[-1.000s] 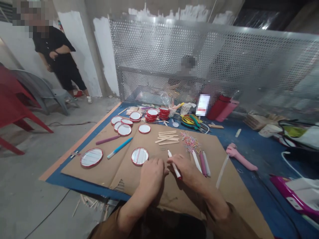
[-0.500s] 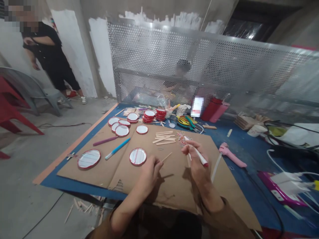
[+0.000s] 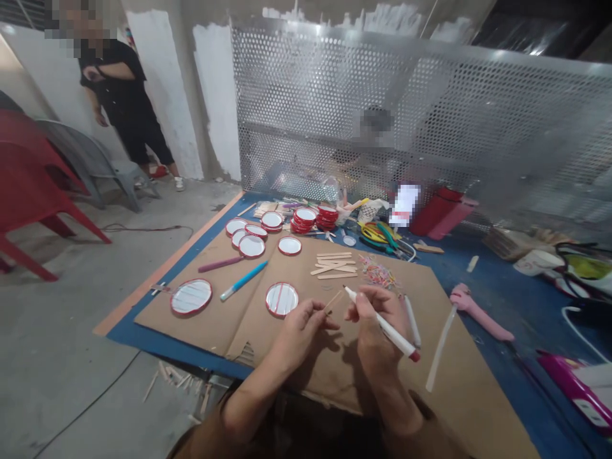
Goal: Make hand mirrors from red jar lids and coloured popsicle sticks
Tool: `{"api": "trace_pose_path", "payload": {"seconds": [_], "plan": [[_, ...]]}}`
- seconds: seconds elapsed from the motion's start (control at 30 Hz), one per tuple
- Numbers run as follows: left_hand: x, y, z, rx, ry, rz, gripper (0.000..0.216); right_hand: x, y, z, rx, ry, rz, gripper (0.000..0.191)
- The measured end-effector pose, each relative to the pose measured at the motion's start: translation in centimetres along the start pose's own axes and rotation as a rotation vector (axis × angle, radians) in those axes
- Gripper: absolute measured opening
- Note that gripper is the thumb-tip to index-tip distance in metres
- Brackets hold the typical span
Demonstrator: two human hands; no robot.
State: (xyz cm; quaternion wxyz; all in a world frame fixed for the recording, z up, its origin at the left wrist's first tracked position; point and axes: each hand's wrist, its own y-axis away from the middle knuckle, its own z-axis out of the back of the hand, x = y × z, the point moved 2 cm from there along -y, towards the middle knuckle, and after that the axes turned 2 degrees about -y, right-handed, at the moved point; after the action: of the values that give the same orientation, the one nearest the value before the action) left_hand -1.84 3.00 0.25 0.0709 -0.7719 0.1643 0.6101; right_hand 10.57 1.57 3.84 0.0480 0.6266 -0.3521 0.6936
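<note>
Between thumb and fingers, my left hand (image 3: 306,325) pinches a thin wooden stick (image 3: 333,301) over the cardboard (image 3: 248,293). My right hand (image 3: 380,322) grips a white marker (image 3: 394,335) with a red end, its uncapped tip close to the stick; I cannot tell whether they touch. Left of my left hand lies a round red-rimmed lid (image 3: 282,299) with strips across its face. Flat wooden sticks (image 3: 335,265) lie in a loose pile beyond my hands, beside a heap of small coloured bits (image 3: 377,271). Another white pen (image 3: 412,320) lies just right of my right hand.
A larger striped disc (image 3: 191,297), a blue pen (image 3: 243,280) and a purple pen (image 3: 220,264) lie left. Red-rimmed lids (image 3: 305,218) are stacked at the back. A pink glue gun (image 3: 482,313) and a purple power strip (image 3: 576,389) sit right. A person (image 3: 119,95) stands beyond.
My right hand has brought the marker down and left, its tip now near the stick in my left hand. The view has turned slightly left.
</note>
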Motion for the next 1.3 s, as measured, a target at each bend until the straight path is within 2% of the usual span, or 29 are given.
{"api": "trace_pose_path", "payload": {"seconds": [0.07, 0.2, 0.27, 0.33, 0.43, 0.5, 0.73, 0.8, 0.93, 1.0, 1.07, 1.2, 1.3], "plan": [[-0.1, 0.0, 0.1, -0.024, 0.002, -0.018, 0.039, -0.1, 0.3, 0.2, -0.007, 0.046, 0.036, 0.023], [0.7, -0.1, 0.2, -0.030, 0.009, -0.022, 0.039, -0.3, 0.6, 1.0, -0.038, 0.279, 0.167, 0.026], [1.2, -0.2, 0.2, 0.001, 0.029, -0.007, 0.041, -0.8, 0.4, 1.1, -0.033, 0.301, 0.142, 0.026], [1.5, -0.3, 0.3, 0.036, 0.008, 0.004, 0.041, -1.4, 0.0, 1.1, 0.018, 0.225, 0.039, 0.027], [1.7, -0.2, 0.3, 0.082, -0.070, 0.022, 0.038, -2.1, -0.5, 0.6, 0.160, -0.010, -0.135, 0.031], [1.5, 0.0, 0.3, 0.103, -0.124, 0.020, 0.037, -2.2, -0.7, 0.4, 0.214, -0.132, -0.199, 0.029], [-0.2, 0.8, -0.2, 0.202, -0.484, -0.201, 0.030, -1.7, -0.4, 0.3, 0.118, -0.193, -0.224, 0.026], [-0.4, 1.0, -0.2, 0.239, -0.464, -0.182, 0.035, -1.5, -0.6, 0.2, 0.099, -0.206, -0.215, 0.025], [-0.1, 1.0, -0.2, 0.342, -0.289, -0.036, 0.043, -1.3, -0.9, 0.2, 0.096, -0.257, -0.199, 0.024], [0.2, 0.8, -0.3, 0.344, -0.190, 0.019, 0.042, -1.3, -0.9, 0.3, 0.099, -0.255, -0.200, 0.025], [0.6, 0.6, -0.4, 0.294, -0.103, 0.059, 0.044, -1.4, -0.8, 0.7, 0.066, -0.234, -0.151, 0.027], [1.3, 0.5, -0.7, 0.172, -0.028, 0.109, 0.045, -1.4, 0.3, 2.1, -0.046, -0.046, 0.067, 0.034], [1.0, 0.6, -0.6, 0.101, -0.219, -0.019, 0.035, -1.7, 1.4, 2.5, -0.045, 0.192, 0.198, 0.031]]}}
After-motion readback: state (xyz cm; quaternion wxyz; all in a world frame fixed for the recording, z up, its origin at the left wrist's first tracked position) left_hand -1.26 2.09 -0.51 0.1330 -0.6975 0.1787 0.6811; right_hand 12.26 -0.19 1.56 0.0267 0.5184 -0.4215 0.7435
